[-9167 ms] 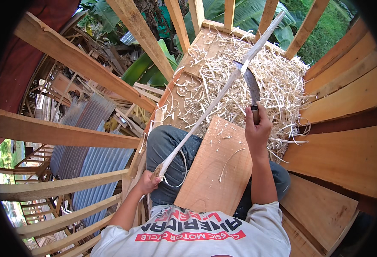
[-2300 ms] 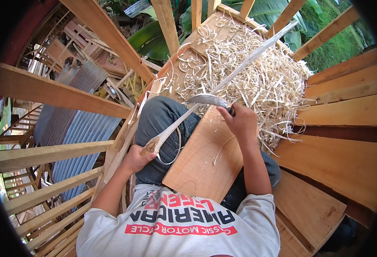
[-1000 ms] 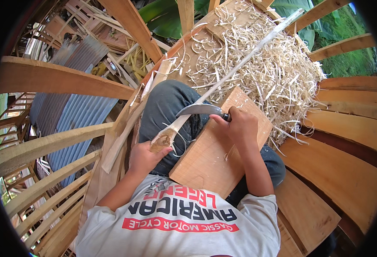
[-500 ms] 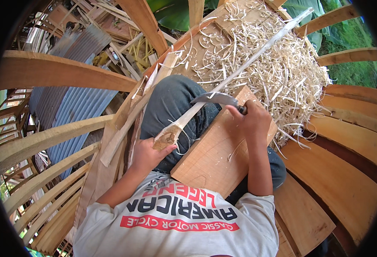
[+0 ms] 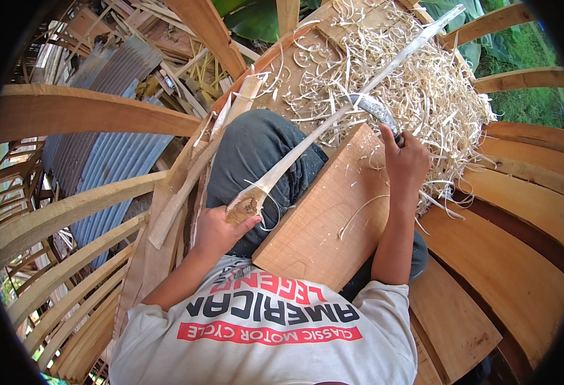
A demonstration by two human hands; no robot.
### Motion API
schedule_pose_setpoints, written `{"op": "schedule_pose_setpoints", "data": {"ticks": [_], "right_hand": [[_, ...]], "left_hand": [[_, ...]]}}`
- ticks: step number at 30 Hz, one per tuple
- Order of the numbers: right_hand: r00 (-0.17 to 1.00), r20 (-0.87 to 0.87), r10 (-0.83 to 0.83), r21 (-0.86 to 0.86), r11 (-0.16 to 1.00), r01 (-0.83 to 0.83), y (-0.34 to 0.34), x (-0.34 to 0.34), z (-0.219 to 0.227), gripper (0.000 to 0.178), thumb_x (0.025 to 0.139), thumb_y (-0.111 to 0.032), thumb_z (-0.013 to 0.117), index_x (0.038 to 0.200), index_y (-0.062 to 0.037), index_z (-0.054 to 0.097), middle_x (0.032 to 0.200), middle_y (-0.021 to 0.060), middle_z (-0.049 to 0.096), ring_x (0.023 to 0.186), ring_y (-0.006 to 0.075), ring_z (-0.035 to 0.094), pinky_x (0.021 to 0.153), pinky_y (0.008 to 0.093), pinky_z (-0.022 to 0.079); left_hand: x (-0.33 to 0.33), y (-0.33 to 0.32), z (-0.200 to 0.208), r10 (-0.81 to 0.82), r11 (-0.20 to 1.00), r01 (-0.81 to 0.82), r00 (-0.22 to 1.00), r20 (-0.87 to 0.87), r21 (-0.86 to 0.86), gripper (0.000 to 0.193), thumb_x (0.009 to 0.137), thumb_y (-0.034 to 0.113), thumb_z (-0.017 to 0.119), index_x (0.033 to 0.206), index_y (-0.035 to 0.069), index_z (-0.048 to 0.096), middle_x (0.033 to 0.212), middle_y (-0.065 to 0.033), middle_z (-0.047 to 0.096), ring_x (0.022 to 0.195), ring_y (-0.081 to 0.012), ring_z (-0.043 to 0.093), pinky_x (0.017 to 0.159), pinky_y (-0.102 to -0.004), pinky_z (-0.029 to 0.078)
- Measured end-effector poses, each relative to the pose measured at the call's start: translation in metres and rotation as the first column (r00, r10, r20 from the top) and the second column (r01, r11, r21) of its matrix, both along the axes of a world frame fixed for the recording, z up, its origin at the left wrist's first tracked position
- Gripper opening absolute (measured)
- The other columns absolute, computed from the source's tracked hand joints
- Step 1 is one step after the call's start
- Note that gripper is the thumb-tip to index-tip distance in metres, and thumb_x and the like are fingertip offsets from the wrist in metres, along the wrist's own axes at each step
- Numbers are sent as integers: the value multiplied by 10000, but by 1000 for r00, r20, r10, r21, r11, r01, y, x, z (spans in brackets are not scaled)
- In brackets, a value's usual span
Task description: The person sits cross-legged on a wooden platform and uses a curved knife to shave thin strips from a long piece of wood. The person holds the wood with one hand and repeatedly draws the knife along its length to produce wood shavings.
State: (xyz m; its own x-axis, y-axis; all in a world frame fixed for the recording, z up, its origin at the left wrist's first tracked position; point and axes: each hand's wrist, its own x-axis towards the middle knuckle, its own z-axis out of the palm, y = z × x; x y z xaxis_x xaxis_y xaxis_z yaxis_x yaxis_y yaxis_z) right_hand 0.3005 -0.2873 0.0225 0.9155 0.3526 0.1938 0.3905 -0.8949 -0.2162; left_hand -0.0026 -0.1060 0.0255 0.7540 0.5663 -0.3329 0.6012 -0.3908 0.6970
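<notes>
Clock positions refer to the centre of the view. Corrugated sheets (image 5: 121, 163), grey and bluish: 9 o'clock, outside the timber slats (image 5: 93, 110). Pile of pale wood shavings (image 5: 431, 96): 2 o'clock. Flat board (image 5: 324, 221): 4 o'clock, lying across the dark trouser legs (image 5: 256, 140), long axis from 1 to 7 o'clock. Stick (image 5: 298, 154): passes over the left leg, thick brown-faced butt toward 8 o'clock, thin tip between 1 and 2 o'clock. Curved knife (image 5: 379, 111): between 1 and 2 o'clock; blade end overlaps the stick near mid-length; contact cannot be confirmed. Right hand (image 5: 410, 157): grip closed around the knife's handle. Left hand (image 5: 220, 231): 8 o'clock, grip holding the stick's butt.
</notes>
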Motion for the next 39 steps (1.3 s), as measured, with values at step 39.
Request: {"op": "schedule_pose_setpoints", "data": {"ticks": [39], "right_hand": [[883,-182,-433,165,872,462,-66,147,3,801,820,-703,402,497,17,538,471,116,492,447,244,475,476,386,365]], "left_hand": [[-3,9,0,-118,988,120,993,-31,99,418,706,387,761,755,-18,670,577,-159,608,560,-262,644,513,-333,459]]}}
